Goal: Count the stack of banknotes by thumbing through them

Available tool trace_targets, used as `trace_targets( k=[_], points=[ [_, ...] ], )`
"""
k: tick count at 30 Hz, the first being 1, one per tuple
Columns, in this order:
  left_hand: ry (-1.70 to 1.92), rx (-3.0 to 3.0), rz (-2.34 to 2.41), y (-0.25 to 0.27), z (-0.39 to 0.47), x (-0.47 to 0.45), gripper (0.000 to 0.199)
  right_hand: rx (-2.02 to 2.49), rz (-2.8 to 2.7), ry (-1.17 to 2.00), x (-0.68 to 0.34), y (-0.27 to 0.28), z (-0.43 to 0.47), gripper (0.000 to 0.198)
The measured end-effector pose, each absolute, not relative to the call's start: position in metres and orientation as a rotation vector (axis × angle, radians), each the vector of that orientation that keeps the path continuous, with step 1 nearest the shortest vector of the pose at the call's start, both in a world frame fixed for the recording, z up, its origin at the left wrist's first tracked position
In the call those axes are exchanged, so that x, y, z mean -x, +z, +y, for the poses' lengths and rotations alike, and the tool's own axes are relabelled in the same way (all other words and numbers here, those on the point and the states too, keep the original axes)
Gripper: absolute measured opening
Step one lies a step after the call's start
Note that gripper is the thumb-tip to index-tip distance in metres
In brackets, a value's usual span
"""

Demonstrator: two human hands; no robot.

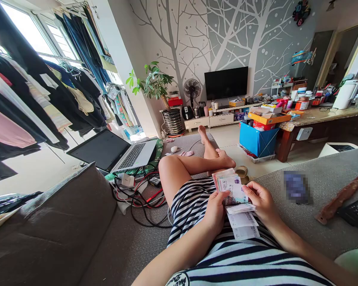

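Over my lap, my left hand (215, 210) is closed on the left side of a fanned stack of banknotes (234, 188), its thumb lying on the top note. My right hand (261, 198) pinches the right edge of the same stack between thumb and fingers. The notes show pink, purple and bluish-green print. Just below the stack, folded white printed paper slips (244, 224) hang down against the striped dress (193, 196). Which fingers bear these slips is hidden. My fingers under the stack are mostly out of sight.
On the left of the grey sofa (143, 238) sit an open laptop (131, 157) and tangled cables (143, 202). To the right lie a blurred purple item (296, 186), a brown strip (343, 194) and a black remote-like object (356, 212). A blue box (256, 139) stands beyond.
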State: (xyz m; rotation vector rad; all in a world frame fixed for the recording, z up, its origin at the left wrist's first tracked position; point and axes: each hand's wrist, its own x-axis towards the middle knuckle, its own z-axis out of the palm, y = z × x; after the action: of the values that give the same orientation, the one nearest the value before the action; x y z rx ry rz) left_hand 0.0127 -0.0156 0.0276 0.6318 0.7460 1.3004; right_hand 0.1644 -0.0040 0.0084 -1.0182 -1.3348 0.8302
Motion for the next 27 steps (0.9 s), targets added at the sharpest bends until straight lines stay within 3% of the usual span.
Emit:
trace_targets(
  k=[14,27],
  points=[
    [1.319,-0.649,0.746,0.022,-0.011,-0.011,0.049,0.95,-1.32,0.849,-0.161,0.019,-0.012,0.058],
    [1.331,-0.642,0.754,0.022,-0.013,-0.012,0.048,0.956,-1.337,0.807,-0.161,0.02,-0.014,0.054]
  ],
)
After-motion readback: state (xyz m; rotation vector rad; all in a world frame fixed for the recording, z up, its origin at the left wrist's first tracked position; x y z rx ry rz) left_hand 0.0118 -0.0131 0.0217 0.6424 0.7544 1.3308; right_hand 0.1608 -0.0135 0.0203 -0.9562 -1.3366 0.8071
